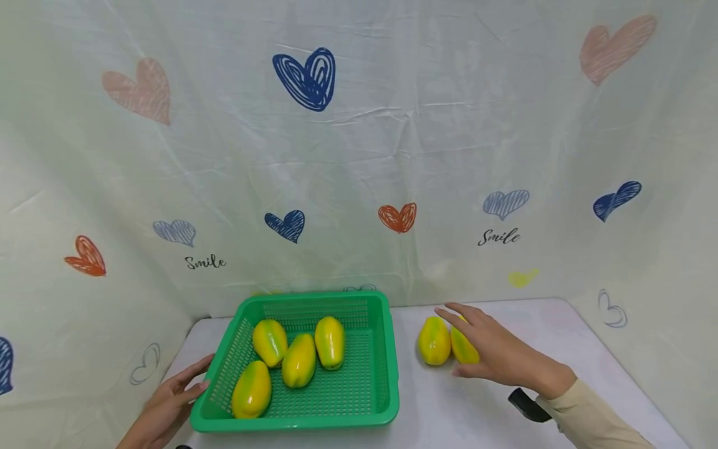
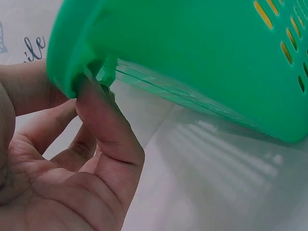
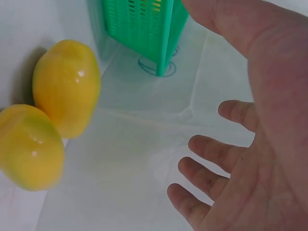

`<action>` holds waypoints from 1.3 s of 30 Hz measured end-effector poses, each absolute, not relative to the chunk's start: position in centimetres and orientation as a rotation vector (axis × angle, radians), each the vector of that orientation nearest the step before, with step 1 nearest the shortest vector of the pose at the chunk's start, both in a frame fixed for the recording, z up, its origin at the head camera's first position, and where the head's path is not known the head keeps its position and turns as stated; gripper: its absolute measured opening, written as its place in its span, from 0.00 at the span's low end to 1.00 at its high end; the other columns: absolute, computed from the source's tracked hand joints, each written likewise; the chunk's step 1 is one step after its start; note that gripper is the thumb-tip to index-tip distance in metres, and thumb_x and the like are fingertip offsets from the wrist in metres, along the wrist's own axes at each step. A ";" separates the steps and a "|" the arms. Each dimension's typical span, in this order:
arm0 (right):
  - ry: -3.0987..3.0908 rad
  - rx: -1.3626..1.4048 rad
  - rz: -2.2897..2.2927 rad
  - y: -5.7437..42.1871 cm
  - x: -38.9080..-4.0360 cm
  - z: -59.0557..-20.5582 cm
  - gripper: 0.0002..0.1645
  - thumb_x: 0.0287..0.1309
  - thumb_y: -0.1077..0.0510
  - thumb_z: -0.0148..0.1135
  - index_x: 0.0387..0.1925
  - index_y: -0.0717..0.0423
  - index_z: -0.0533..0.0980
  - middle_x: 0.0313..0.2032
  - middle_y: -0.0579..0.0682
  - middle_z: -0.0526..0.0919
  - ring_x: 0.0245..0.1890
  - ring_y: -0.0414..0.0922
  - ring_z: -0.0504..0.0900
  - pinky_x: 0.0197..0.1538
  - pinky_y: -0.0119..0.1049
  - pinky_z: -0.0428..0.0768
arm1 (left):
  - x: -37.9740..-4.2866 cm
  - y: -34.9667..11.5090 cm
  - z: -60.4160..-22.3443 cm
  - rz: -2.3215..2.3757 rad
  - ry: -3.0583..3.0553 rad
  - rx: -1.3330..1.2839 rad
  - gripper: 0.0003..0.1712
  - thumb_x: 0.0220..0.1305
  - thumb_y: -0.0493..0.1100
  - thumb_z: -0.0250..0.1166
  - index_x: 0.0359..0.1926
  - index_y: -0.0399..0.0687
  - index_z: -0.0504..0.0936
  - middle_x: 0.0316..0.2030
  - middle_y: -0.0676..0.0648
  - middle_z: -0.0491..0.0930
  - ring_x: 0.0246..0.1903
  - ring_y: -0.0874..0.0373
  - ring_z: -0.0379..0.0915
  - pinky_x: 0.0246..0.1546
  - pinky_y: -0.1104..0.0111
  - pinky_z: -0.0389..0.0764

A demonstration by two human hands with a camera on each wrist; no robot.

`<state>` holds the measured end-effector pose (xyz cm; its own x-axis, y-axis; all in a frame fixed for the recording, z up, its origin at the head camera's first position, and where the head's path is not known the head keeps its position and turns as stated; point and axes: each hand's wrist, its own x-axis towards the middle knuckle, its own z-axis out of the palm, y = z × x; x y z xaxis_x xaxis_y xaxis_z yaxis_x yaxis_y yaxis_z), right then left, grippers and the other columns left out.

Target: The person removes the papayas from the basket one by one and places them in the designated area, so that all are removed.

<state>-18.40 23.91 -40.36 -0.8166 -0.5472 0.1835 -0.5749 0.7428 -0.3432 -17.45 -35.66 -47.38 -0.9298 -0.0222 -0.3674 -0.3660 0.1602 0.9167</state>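
A green plastic basket [image 1: 297,424] with slotted walls stands on the table, with several glossy yellow-green papayas [image 1: 299,360] lying in it. At its left side my left hand [image 1: 168,399] pinches the rim between thumb and fingers; the left wrist view shows the thumb [image 2: 108,125] bent against the rim. To the right of the basket, two more papayas lie side by side, one in full view [image 1: 434,341] and one partly hidden [image 1: 463,348] behind my right hand [image 1: 496,349]. That hand hovers above them, fingers spread, holding nothing; in the right wrist view a gap separates it from both fruits [image 3: 66,89].
A white table [image 1: 477,411] carries everything. Behind and at both sides hangs a pale curtain [image 1: 348,162] printed with hearts and the word Smile. A black strap [image 1: 528,405] sits at my right wrist, below a beige sleeve [image 1: 594,411].
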 end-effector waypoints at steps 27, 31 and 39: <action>-2.744 1.191 0.597 17.4 -20.1 -40.0 0.58 0.56 0.46 0.82 0.80 0.56 0.61 0.75 0.61 0.66 0.72 0.60 0.69 0.70 0.64 0.74 | -17.5 -35.1 -47.0 1.881 2.145 -0.427 0.46 0.77 0.39 0.64 0.83 0.37 0.47 0.83 0.32 0.42 0.66 0.59 0.65 0.55 0.74 0.84; -2.754 1.222 0.598 16.1 -20.5 -40.1 0.58 0.56 0.47 0.82 0.80 0.56 0.61 0.75 0.64 0.65 0.72 0.62 0.69 0.70 0.64 0.73 | -17.5 -35.1 -47.0 1.906 2.126 -0.448 0.47 0.76 0.39 0.66 0.83 0.37 0.48 0.83 0.33 0.42 0.77 0.43 0.48 0.58 0.70 0.85; -2.818 1.258 0.564 13.1 -21.5 -40.3 0.59 0.57 0.44 0.81 0.81 0.55 0.60 0.77 0.65 0.62 0.75 0.63 0.65 0.74 0.63 0.70 | -17.4 -35.1 -46.9 1.891 2.141 -0.420 0.43 0.79 0.38 0.61 0.83 0.36 0.48 0.83 0.33 0.43 0.47 0.80 0.71 0.58 0.70 0.84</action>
